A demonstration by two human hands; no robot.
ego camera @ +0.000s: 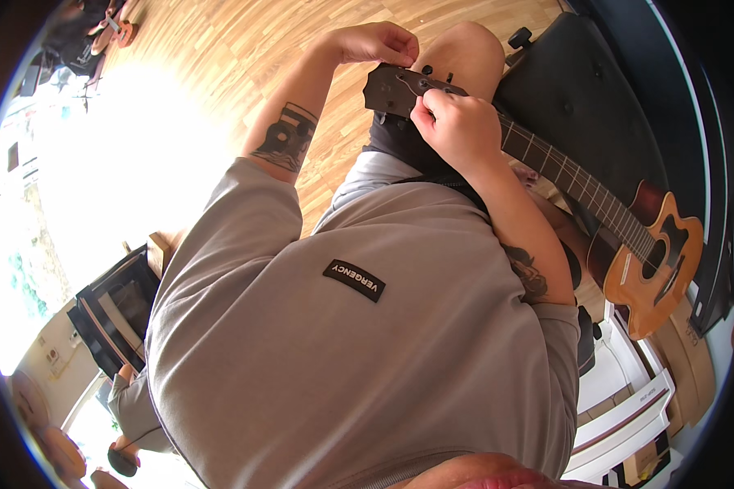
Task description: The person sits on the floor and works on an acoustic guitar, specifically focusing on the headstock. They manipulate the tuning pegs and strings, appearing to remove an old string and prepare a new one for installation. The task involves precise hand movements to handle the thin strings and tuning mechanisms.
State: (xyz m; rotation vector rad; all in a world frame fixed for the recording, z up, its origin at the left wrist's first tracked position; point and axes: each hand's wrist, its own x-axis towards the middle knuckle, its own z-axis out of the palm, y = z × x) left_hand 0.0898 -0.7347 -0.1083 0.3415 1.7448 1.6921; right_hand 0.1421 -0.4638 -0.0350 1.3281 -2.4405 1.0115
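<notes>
An acoustic guitar [670,263] with a pale wood top and dark sides extends from lower right towards my lap. Its fretted neck [563,168] passes under my right forearm. The dark headstock [382,91] rests over my thighs, with black tuning pegs [427,69] along its far edge. My left hand [376,46] pinches at that far edge, seemingly on a peg hidden by the fingertips. Over the headstock, my right hand [462,125] is closed, thumb against forefinger. A thin string [408,82] curves across the headstock to these fingertips.
A black padded bench [578,85] stands right of my knee, near a black piano-like instrument [679,67]. A white keyboard instrument [624,422] is at lower right. One person holds a ukulele [122,32] at upper left; another person [137,409] is at lower left.
</notes>
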